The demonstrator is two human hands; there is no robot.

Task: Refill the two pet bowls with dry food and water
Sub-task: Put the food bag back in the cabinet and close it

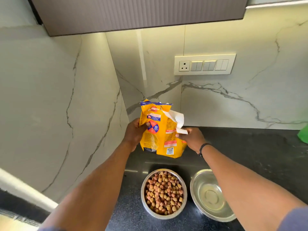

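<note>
A yellow dry pet food bag (pixel 160 130) stands upright near the back of the black countertop, its torn top showing a white inner flap. My left hand (pixel 135 133) grips the bag's left side. My right hand (pixel 191 138) pinches the white flap at the bag's right side. In front of the bag, a steel bowl (pixel 164 193) is heaped with brown and tan kibble. To its right sits a second steel bowl (pixel 210 195), partly covered by my right forearm; whether it holds water I cannot tell.
The black countertop (pixel 250 152) ends at a marble backsplash with a switch panel (pixel 205 64). A marble side wall rises on the left. A dark cabinet hangs overhead. A green object (pixel 303 133) shows at the right edge.
</note>
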